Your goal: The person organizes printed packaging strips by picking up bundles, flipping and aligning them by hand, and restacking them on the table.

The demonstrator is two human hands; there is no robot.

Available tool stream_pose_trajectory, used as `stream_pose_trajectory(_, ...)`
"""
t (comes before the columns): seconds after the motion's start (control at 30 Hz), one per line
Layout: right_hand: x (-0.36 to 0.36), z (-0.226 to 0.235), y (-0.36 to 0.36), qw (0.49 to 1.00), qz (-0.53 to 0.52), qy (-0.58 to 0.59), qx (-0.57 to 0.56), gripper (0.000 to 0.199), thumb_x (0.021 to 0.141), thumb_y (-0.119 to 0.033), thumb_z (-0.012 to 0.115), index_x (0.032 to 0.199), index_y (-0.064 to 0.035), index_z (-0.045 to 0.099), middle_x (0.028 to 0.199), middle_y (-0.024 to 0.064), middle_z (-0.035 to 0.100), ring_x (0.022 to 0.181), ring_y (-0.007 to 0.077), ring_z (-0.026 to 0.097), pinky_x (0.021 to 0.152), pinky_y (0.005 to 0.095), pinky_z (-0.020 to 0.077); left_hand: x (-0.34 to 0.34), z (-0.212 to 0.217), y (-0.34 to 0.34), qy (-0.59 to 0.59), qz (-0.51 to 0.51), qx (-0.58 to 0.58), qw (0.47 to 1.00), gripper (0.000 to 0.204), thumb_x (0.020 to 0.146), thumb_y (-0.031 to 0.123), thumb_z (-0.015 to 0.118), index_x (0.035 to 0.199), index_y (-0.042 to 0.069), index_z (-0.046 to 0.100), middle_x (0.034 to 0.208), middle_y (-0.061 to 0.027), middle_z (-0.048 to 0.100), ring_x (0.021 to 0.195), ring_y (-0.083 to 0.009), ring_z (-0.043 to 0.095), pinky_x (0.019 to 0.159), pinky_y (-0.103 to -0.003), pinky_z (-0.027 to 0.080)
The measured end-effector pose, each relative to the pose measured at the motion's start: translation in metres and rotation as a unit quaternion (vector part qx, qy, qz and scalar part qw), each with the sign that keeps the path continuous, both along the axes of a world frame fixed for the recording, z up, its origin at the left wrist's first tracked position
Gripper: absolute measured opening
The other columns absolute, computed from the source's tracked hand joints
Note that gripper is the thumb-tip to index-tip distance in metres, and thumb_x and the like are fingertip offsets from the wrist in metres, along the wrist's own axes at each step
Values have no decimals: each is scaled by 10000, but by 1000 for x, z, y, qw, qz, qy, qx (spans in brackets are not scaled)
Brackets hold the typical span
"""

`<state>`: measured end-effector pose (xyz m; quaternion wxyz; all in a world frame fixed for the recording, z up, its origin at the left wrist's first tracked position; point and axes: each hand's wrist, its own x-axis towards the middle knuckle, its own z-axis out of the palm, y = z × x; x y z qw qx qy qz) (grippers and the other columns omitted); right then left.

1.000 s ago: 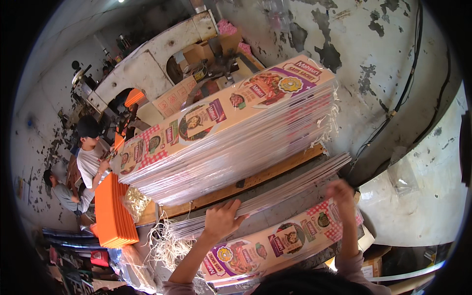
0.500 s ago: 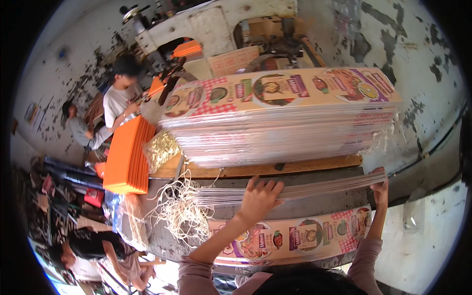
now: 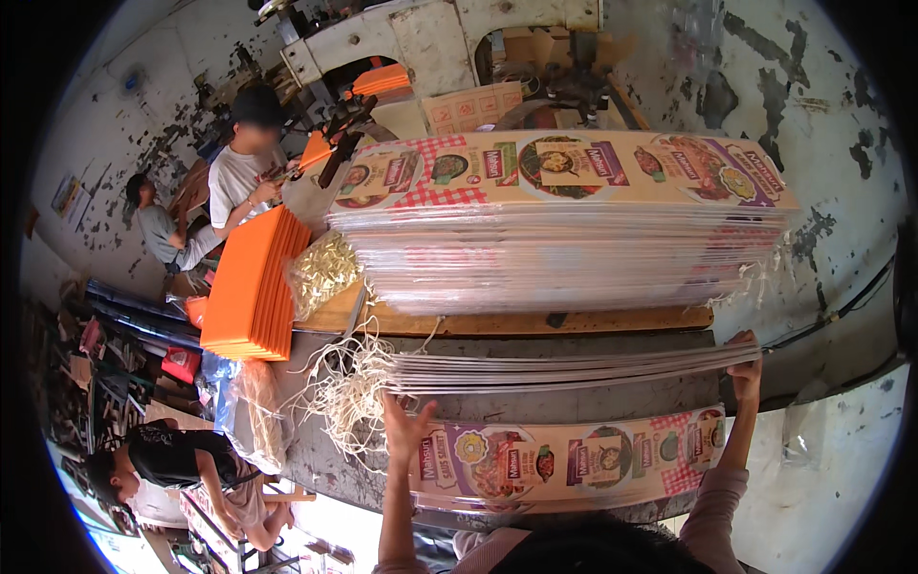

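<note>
A thin stack of long printed cardboard panels (image 3: 574, 371) stands on its edges across the grey table, only pale edges showing. At its right end my right hand (image 3: 744, 370) grips the panels with bent fingers. My left hand (image 3: 406, 432) is at the other end, fingers reaching up to the stack's corner and thumb spread away. Nearer to me lies a low pile of food-printed panels (image 3: 564, 459), face up under shiny plastic. A tangle of cream cords (image 3: 356, 387) sits beside my left hand and partly meets the panel ends.
A tall stack of similar panels (image 3: 555, 258) rests on a wooden board (image 3: 459, 323) beyond. Left of it are orange sheets (image 3: 251, 287) and a clear bag of gold-coloured pieces (image 3: 325, 273). Co-workers sit at the left, one in a white shirt (image 3: 234, 182), another in black (image 3: 182, 457).
My left hand has gone from the top of the standing panels, near their middle, left to their end. My right hand stays on the right end. The view has shifted slightly.
</note>
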<state>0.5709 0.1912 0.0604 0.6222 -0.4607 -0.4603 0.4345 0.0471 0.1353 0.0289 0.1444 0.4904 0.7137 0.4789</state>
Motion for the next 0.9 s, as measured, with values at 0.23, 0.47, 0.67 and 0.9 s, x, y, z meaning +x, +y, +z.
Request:
stream_pose_trajectory(0.23, -3, 0, -2, 1000, 13, -4, -22, 393, 389, -101, 603, 732, -69, 414, 738, 31, 418, 695, 139, 421, 653, 244, 343, -36, -7, 32, -75, -258, -75, 960, 539, 619, 33, 689, 1104, 2, 456, 963, -89, 565, 884, -169, 522, 786, -274, 406)
stream_pose_trajectory(0.47, 16, -3, -4, 984, 45, -117, -124, 379, 476, -11, 635, 822, -54, 486, 802, 19, 498, 762, 115, 478, 697, 238, 398, -35, 1, 37, -21, -277, -36, 960, 466, 656, 6, 627, 1090, -9, 458, 1061, -127, 520, 972, -222, 501, 838, -295, 379)
stream_pose_trajectory(0.67, 26, 0, -6, 981, 60, -150, -109, 370, 546, 12, 673, 866, -51, 499, 818, 7, 515, 796, 104, 490, 708, 241, 410, -44, -14, 34, 142, -257, -32, 956, 251, 633, 128, 676, 858, 62, 586, 855, -101, 595, 812, -298, 529, 748, -368, 378)
stream_pose_trajectory(0.9, 36, 58, -27, 985, 45, -156, -64, 407, 558, 58, 646, 911, -32, 464, 812, 17, 512, 752, 127, 510, 653, 252, 445, -47, 72, -3, -25, -274, -51, 960, 294, 647, 5, 668, 910, -12, 539, 843, -74, 583, 805, -171, 539, 746, -300, 418)
